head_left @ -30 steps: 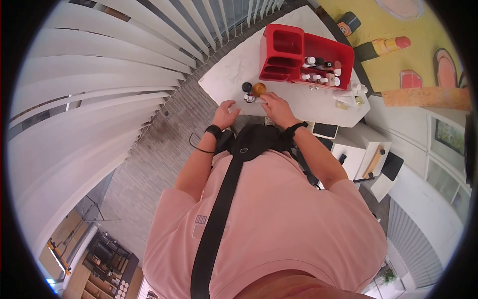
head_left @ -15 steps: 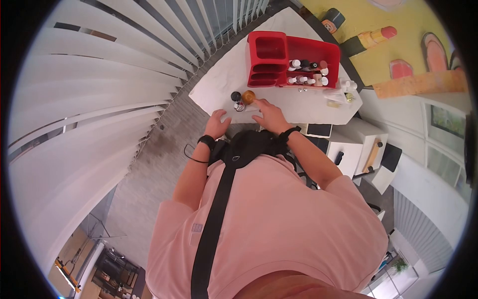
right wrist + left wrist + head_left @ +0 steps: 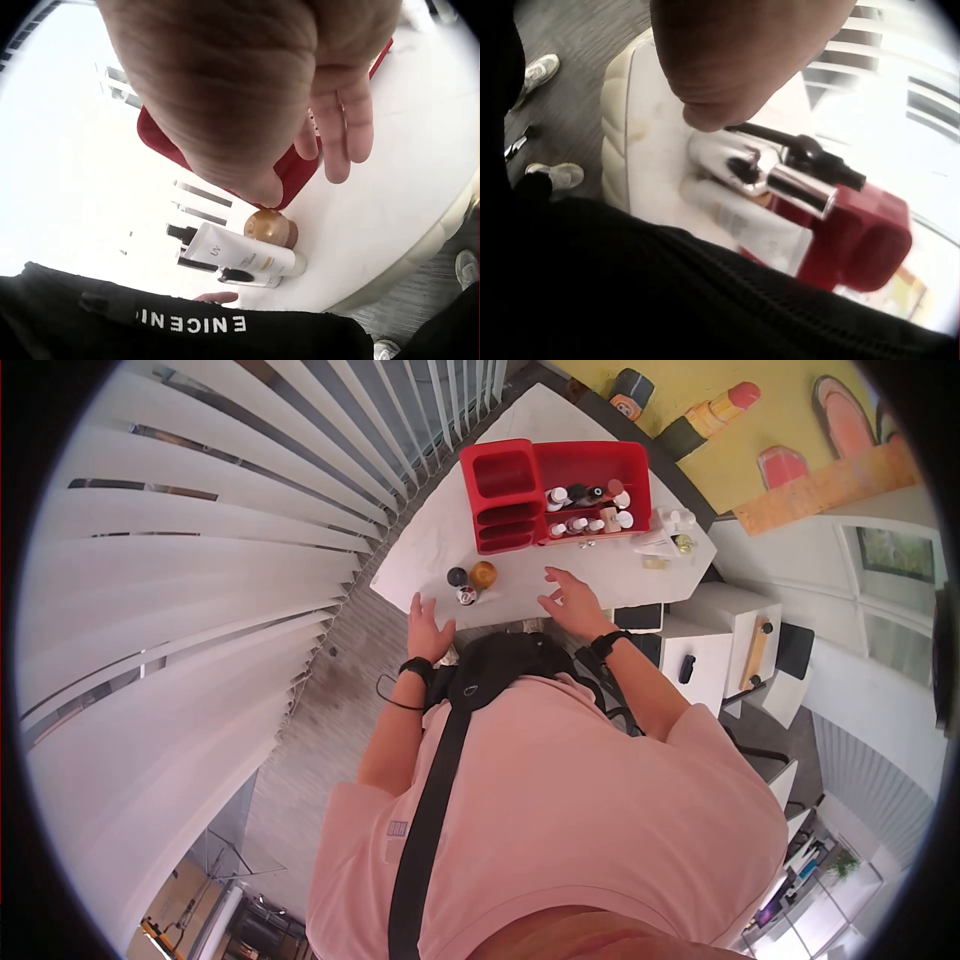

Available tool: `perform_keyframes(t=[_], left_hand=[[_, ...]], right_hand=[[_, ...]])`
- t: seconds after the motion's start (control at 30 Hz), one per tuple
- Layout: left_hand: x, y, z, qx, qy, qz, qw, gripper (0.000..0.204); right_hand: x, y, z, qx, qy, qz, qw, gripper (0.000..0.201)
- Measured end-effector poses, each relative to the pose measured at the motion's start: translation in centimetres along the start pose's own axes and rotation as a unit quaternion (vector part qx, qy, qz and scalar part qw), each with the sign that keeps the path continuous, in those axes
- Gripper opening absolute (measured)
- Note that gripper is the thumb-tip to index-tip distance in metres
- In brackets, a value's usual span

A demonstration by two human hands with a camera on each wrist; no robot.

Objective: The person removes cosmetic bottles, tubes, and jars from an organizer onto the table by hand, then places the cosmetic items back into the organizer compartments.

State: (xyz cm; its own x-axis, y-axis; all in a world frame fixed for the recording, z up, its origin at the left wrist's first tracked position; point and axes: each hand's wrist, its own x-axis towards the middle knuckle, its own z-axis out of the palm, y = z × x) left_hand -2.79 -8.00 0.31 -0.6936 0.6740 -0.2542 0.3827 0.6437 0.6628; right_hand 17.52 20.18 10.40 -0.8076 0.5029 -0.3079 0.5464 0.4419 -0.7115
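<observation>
Three containers stand close together near the front edge of the white table [image 3: 520, 575]. One is a black-topped bottle [image 3: 457, 577], with a black pump [image 3: 810, 156] in the left wrist view. Beside it are an amber round-topped container [image 3: 483, 574] and a bottle with a silver cap [image 3: 467, 596]. A white tube marked UV [image 3: 240, 251] stands with them in the right wrist view. My left hand [image 3: 428, 633] is at the table edge left of the group, fingers extended, holding nothing. To the right, my right hand [image 3: 575, 607] hovers with loosely spread fingers, empty.
A red organizer [image 3: 505, 472] stands behind the group, with several small bottles [image 3: 580, 525] in its right part. Small clear and white items [image 3: 660, 543] lie at the table's right end. White drawers [image 3: 695, 660] are to the right, and vertical blinds [image 3: 180, 560] on the left.
My right hand has drawn away to the right from the amber container. My left hand has moved left, apart from the bottles, its fingers straighter. The head view has shifted.
</observation>
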Motion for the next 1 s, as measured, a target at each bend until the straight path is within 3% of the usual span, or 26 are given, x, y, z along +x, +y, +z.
perform_keyframes(t=[0.17,0.47,1.0], left_hand=[[0.1,0.7,-0.1,0.129,-0.083,-0.047,0.987,0.083],[0.6,1.3,-0.5,0.144,-0.120,-0.075,0.979,0.086],[0.4,0.8,0.5,0.126,-0.076,-0.070,0.987,0.084]], right_hand=[[0.1,1.5,-0.3,0.026,0.002,0.014,1.000,0.058],[-0.3,3.8,-0.8,0.007,-0.010,0.040,0.999,0.054],[0.3,6.1,-1.3,0.020,-0.030,0.031,0.999,0.052]])
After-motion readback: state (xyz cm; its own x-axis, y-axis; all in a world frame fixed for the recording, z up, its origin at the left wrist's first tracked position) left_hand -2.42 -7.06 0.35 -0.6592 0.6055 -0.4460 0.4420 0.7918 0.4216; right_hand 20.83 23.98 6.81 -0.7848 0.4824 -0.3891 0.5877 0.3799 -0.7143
